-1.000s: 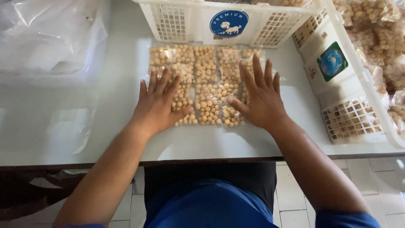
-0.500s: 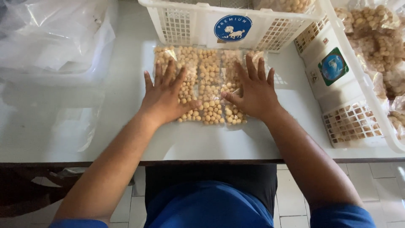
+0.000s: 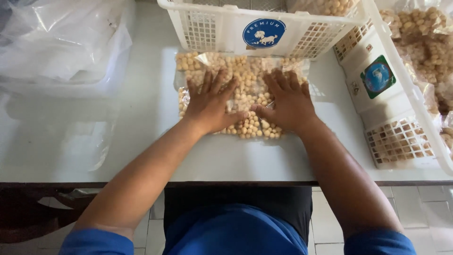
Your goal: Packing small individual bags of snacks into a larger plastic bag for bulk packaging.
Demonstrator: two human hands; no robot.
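Left hand (image 3: 209,105): flat, fingers spread, palm down on the clear packets of small tan balls (image 3: 245,89).
Right hand (image 3: 288,104): likewise flat and unclenched, pressing the same packets, thumbs nearly meeting.
Packets: under both palms, on the white table (image 3: 132,137).
Beyond the fingertips: white basket (image 3: 226,28).
Right of the right hand: second basket (image 3: 396,118).
Left of the left hand: crumpled plastic bags (image 3: 61,38).

Bright, soft daylight fills the scene, strongest toward the top. The white worktop (image 3: 94,141) shines with pale glare and faint reflections at the left. The crumpled clear plastic (image 3: 61,42) at upper left is washed out. Shadows under the forearms are weak. Focus is fairly sharp, with slight wide-angle stretching at the edges.
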